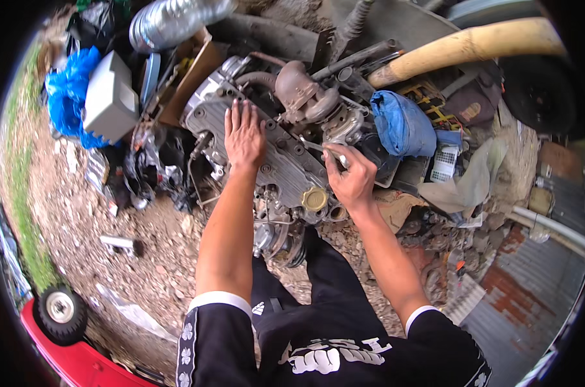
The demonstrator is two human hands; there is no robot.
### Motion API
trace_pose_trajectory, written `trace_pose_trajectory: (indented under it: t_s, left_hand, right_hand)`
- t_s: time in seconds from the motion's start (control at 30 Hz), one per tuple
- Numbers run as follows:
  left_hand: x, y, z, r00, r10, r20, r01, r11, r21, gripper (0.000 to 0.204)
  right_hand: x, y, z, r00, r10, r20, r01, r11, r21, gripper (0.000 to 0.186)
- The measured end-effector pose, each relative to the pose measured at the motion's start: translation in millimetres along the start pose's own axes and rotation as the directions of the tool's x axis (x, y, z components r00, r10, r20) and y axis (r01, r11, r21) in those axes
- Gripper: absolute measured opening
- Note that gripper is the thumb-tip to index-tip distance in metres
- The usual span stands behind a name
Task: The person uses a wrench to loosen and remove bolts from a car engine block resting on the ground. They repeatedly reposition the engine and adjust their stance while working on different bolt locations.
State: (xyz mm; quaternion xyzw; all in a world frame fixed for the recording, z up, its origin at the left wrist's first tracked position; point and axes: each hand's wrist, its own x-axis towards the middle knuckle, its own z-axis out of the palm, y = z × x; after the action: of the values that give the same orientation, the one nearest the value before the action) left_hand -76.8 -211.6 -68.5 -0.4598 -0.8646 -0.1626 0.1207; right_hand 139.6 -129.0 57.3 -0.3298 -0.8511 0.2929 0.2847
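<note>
Engine cover (281, 169) still on, cap (314, 199) fitted; left hand (245, 138) flat there, fingers slightly apart, gripping nothing; right hand (352, 175) pinching a slim metal tool (312, 144).

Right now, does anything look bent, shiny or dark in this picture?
Head view: a round image with black corners, stretched toward the rim; head view: white glints on the plastic bottle and black bag; head view: daylight shows the left hand and right hand clearly.
</note>
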Motion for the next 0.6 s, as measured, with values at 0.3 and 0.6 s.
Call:
trace_pose_trajectory:
  t_s: [0.3,0.6]
  left_hand:
    - [-16.2,12.5,18.5,0.996,-0.093,0.01,0.093,0.971,-0.22,0.02]
    - [-16.8,8.6,20.5,0.994,-0.107,-0.012,0.101,0.967,-0.232,0.023]
  right_hand:
    - [20.5,56.0,30.8,0.987,0.01,0.163,0.006,0.995,-0.096,0.016]
    - [48.6,56.5,46.8,0.96,0.002,0.281,0.027,0.995,-0.1,0.016]
